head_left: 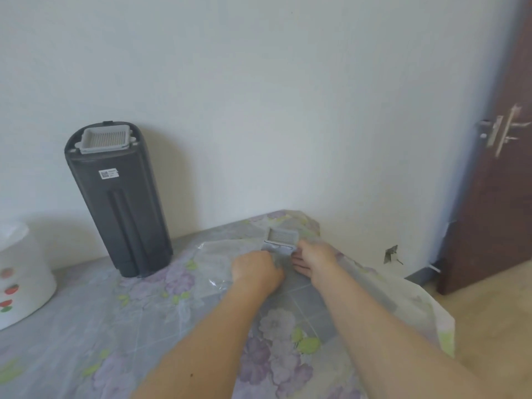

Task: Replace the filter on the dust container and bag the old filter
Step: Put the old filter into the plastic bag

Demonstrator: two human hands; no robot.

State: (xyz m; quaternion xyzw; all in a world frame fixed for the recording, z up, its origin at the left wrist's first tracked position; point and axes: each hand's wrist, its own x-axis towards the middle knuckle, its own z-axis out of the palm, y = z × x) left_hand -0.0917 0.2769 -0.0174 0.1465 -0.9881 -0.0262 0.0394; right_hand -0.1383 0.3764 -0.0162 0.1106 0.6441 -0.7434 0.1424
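Flowered tablecloth (138, 321) centre-right: I see the old filter (280, 239) lying crosswise, just above my right hand (315, 256) whose fingers pinch its lower edge, my left hand (256, 270) clenched on the clear bag (213, 263).

dust container (121, 203) | white label (108, 173) | QR-like code, print too blurred to read

Bare forearms, no sleeves; small forearm mole.

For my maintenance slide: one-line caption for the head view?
Both hands slip the old filter into a clear bag; dust container already refitted.
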